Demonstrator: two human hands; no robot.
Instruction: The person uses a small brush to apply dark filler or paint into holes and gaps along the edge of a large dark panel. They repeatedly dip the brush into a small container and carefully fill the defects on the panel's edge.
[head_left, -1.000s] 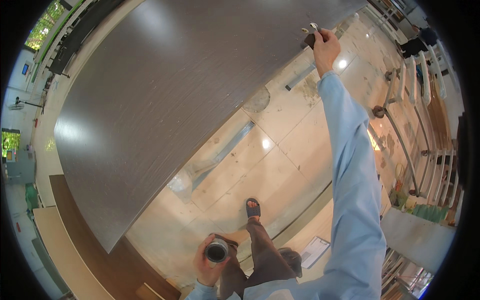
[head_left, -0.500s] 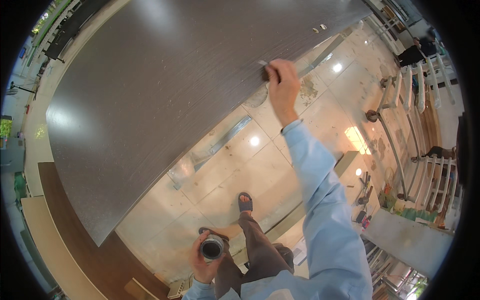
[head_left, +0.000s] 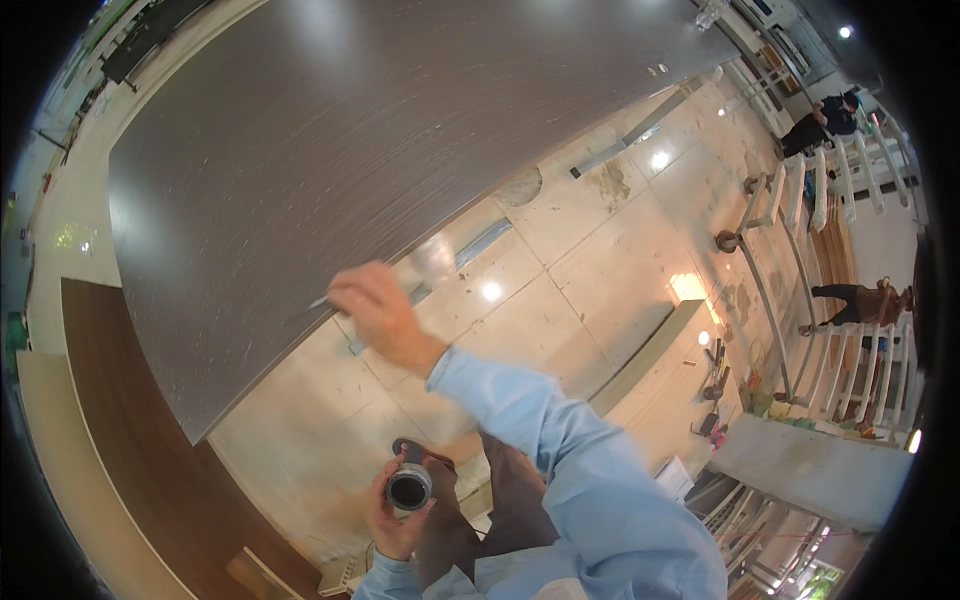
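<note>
My left hand (head_left: 393, 518), low in the view, is wrapped round a small round open can (head_left: 409, 487) with dark stuff inside. It is held upright in front of my legs. My right hand (head_left: 375, 312) is closed at the near edge of a big dark grey-brown panel (head_left: 300, 180). From its fingers a thin, pale-tipped hand tool (head_left: 318, 302) points left over the panel. Motion blurs this hand, and its fingers hide most of the tool, so its exact kind cannot be made out. Fine light streaks and specks cover the panel's surface.
Brown boards (head_left: 130, 400) stand at the left. Shiny floor tiles (head_left: 560, 260) lie below the panel, with metal strips (head_left: 484, 244) on them. At right are a pale bench (head_left: 650, 375) with tools (head_left: 715, 385), a wheeled white rack (head_left: 770, 240), and two people (head_left: 835, 115) farther off.
My right hand has swept left and toward me along the panel's edge, with the tool in it. My left hand still holds the can, shifted slightly left.
</note>
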